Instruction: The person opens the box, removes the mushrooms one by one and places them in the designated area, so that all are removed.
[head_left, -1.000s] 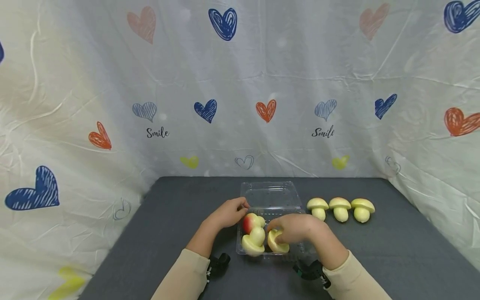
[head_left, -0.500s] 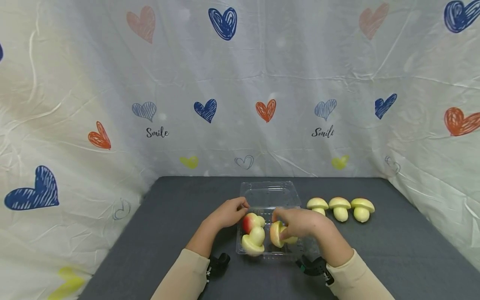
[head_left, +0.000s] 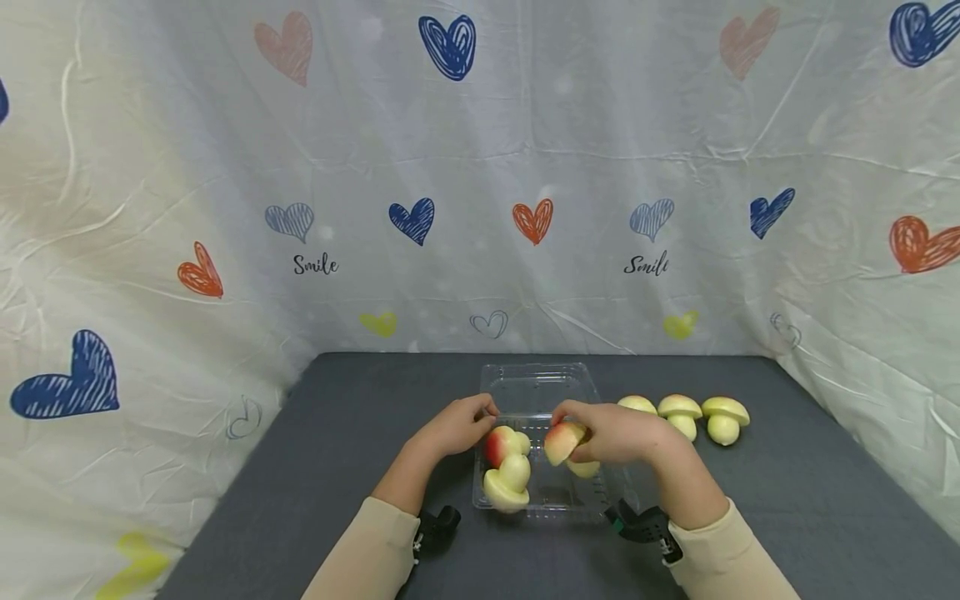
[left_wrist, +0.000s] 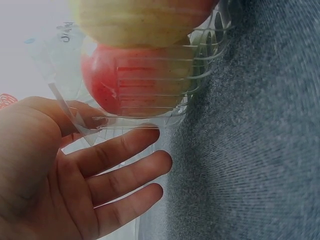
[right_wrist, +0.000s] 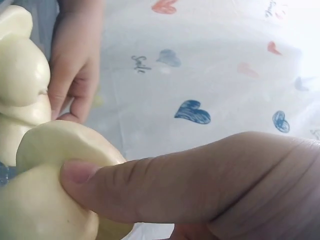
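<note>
A clear plastic clamshell container lies in the middle of the table, its lid folded back. My left hand pinches the container's left edge; in the left wrist view the other fingers extend outside its ribbed wall. My right hand grips a yellow mushroom-shaped piece with a reddish cap, above the right half of the container. In the right wrist view the thumb presses against this piece where stem and cap meet. Two similar pieces, one red-capped and one pale yellow, sit in the left half.
Three more mushroom-shaped pieces stand in a row to the right; the nearest one is partly hidden by my right hand, beside the middle one and the far-right one. A heart-printed curtain surrounds the dark table.
My right hand has moved up and rightward with the mushroom-shaped piece, whose cap has turned to face left. My left hand has stayed on the container's edge.
</note>
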